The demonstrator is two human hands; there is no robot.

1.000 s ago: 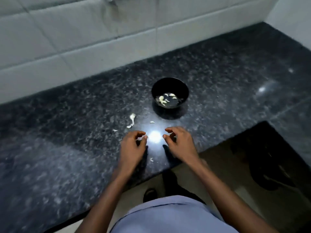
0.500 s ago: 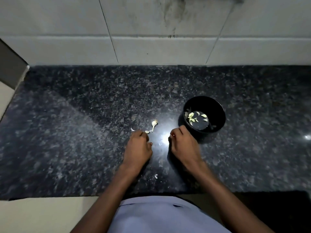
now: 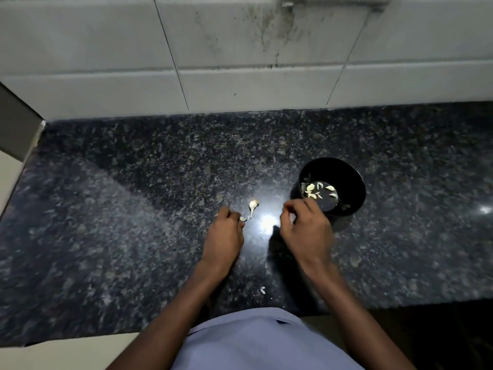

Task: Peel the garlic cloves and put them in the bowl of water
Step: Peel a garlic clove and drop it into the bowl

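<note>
A black bowl [image 3: 346, 177] of water stands on the dark granite counter [image 3: 133, 209], with several peeled garlic cloves [image 3: 310, 187] floating in it. My right hand [image 3: 306, 231] is at the bowl's near left rim with its fingers curled, and a pale bit shows pinched against the thumb. My left hand [image 3: 225, 233] lies on the counter to the left, fingers curled, with the tips on a small pale garlic piece [image 3: 242, 218]. A garlic stem piece [image 3: 253, 204] lies just beyond that.
A white tiled wall [image 3: 240, 62] runs along the back of the counter. A tiny peel scrap [image 3: 262, 290] lies near the front edge. The counter's left end [image 3: 32, 145] meets a grey wall. A bright light glare [image 3: 266, 222] sits between my hands.
The view swung left and then closer. My right hand moved up to the bowl's rim. My left hand reached the small pale piece and stays on it.
</note>
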